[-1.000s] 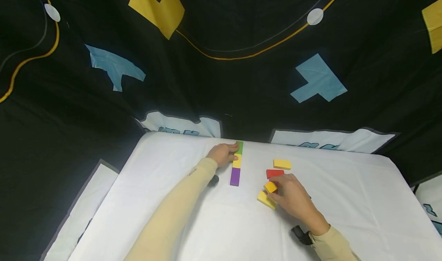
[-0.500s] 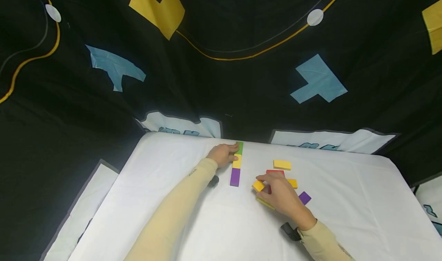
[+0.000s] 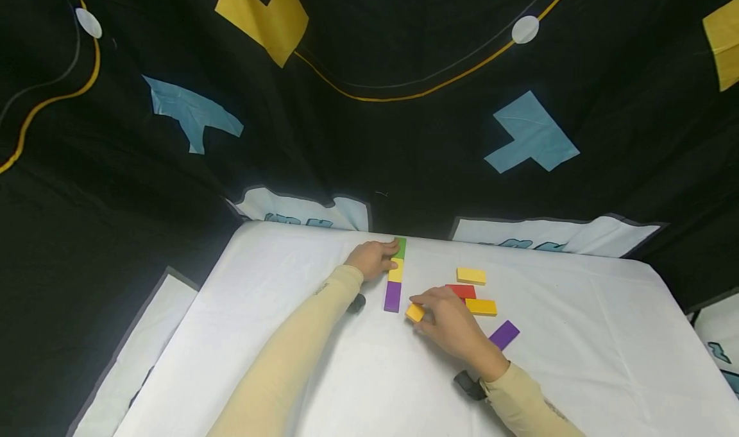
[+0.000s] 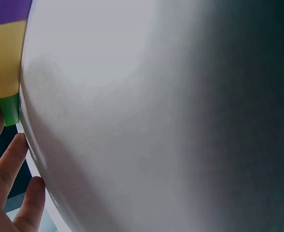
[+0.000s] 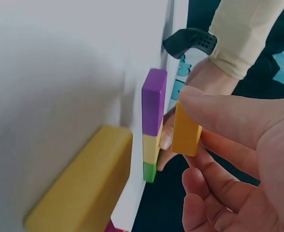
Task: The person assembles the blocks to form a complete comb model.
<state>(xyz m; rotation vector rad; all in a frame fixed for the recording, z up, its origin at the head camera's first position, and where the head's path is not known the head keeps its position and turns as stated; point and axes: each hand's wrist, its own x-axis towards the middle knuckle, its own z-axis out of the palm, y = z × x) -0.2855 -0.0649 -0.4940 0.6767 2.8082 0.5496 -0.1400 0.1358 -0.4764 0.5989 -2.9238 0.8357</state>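
In the head view a straight row lies on the white table: a green block (image 3: 401, 247), a yellow block (image 3: 396, 271) and a purple block (image 3: 392, 296), end to end. My left hand (image 3: 369, 260) rests at its far end, fingertips on the green block and thumb against the yellow one. Right of the row, my right hand (image 3: 453, 326) pinches an orange-yellow block (image 3: 414, 312) between thumb and fingers. The right wrist view shows this held block (image 5: 186, 131) apart from the row. Another yellow block (image 5: 84, 183) lies near the right hand, which hides it in the head view.
Loose blocks lie to the right: a yellow block (image 3: 471, 276), a red block (image 3: 460, 291), a second yellow block (image 3: 482, 307) and a purple block (image 3: 505, 335). A black patterned cloth (image 3: 369, 154) hangs behind the far edge of the white table (image 3: 577, 334).
My right hand has carried the orange-yellow block leftward towards the row, uncovering the yellow and purple blocks on the right. The left hand has stayed in place.
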